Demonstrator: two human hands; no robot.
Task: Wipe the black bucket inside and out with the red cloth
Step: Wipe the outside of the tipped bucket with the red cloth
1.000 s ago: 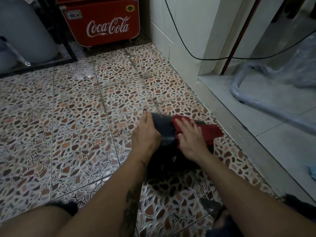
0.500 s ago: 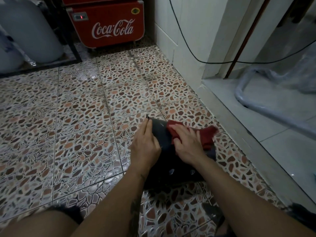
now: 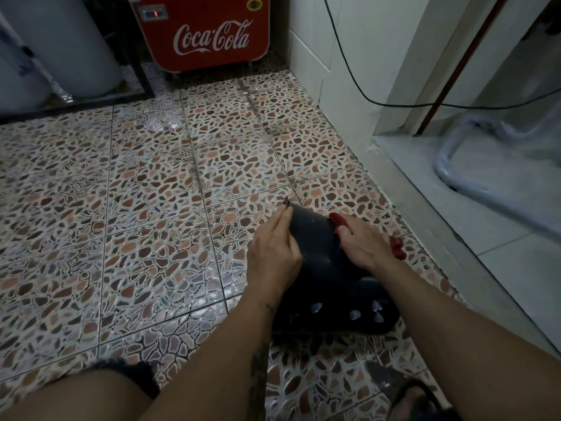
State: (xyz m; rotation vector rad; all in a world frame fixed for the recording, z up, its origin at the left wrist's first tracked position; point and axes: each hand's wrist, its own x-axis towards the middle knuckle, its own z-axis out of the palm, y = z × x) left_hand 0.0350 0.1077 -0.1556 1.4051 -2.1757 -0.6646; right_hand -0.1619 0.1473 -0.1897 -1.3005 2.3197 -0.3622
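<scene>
Head view shows us low over the tiled floor (image 3: pixel 136 226), with the black bucket (image 3: pixel 318 253) lying on its side between our forearms, its perforated base (image 3: pixel 358 311) turned toward us and its mouth pointing away toward the red cooler (image 3: pixel 206 31).

Compared with a second ago, our right hand (image 3: pixel 361 241) has slid across the upper wall of the bucket. Then the red cloth (image 3: pixel 397 247) showed as a wide patch spread out past the fingers; now the hand covers nearly all of it, and only a small tip near the fingertips and a crumpled edge on the outer side peek out. The left hand (image 3: pixel 273 247) has hardly shifted and the bucket has kept its place. We take this as a wiping stroke under way on the outside wall. Our judgement is that the outside is only partly done, and nothing here tells us the inside has been reached.

The right hand lies flat, fingers extended and close together, palm pressing the cloth down onto the bucket rather than gripping it in a fist. The left hand is also laid open against the bucket's left flank, fingers straight and together, the fingertips reaching up to the rim (image 3: pixel 287 203), steadying it. Neither hand closes around anything; both press on the bucket's surface.
</scene>
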